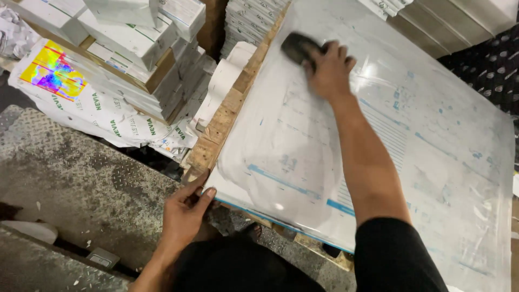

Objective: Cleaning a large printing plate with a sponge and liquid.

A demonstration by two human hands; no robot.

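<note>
wiping printed sheet (378, 135) w/ dark pad (298, 47)

Large sheet (432, 135): glossy pale grey-white, printed with faint blue lines, bars and small blocks. Pad (297, 46) under right hand (330, 70): dark grey to black. Pallet board (227, 116): raw tan wood. Floor plate (81, 178): grey metal, raised diamond tread. Wrapper (81, 103): white, green lettering, one rainbow patch of yellow, pink, blue. Stacked boxes (135, 38): white, thin green stripes. Sleeve (394, 254): black.
</note>
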